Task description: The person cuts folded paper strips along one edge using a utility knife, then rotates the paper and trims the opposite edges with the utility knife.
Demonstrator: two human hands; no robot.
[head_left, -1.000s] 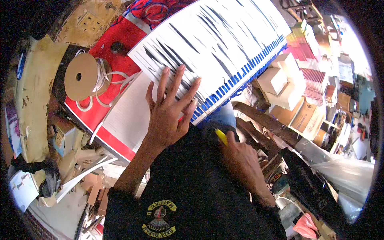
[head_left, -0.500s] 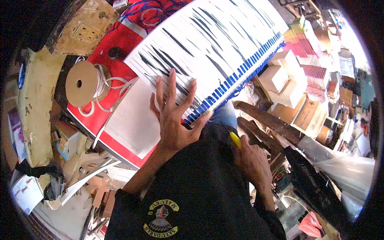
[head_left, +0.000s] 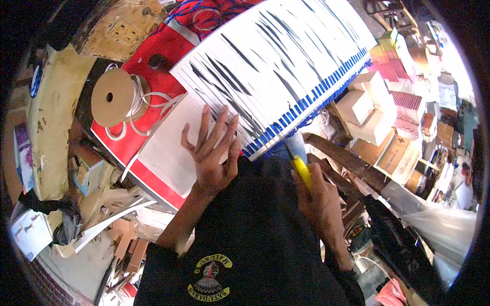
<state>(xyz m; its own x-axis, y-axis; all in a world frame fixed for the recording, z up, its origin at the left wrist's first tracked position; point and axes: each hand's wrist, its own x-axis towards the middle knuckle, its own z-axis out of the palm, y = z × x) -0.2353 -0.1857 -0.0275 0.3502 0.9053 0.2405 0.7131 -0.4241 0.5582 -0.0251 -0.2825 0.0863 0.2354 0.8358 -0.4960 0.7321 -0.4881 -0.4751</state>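
A long white stack of paper blocks [head_left: 224,64], with dark gaps between them and short blue bands [head_left: 311,97] along its near edge, lies slanted across the upper middle. My left hand [head_left: 212,153] is open, its fingers spread over the stack's lower left end and the printed sheet [head_left: 168,145] beside it. In my right hand [head_left: 319,196] is a yellow-handled cutter knife [head_left: 302,172], gripped by the handle. Its thin dark blade points up toward the banded edge; whether it touches is unclear.
A cardboard spool [head_left: 111,97] of white cord rests on the red table surface [head_left: 145,61], near a tangle of blue cord [head_left: 206,18]. White boxes [head_left: 362,109], a brown carton [head_left: 398,158] and stacked books [head_left: 407,108] stand at the right.
My left hand has shifted down and back from the banded edge, its fingers closer together. The right hand has raised the cutter knife toward the stack. The view has shifted slightly.
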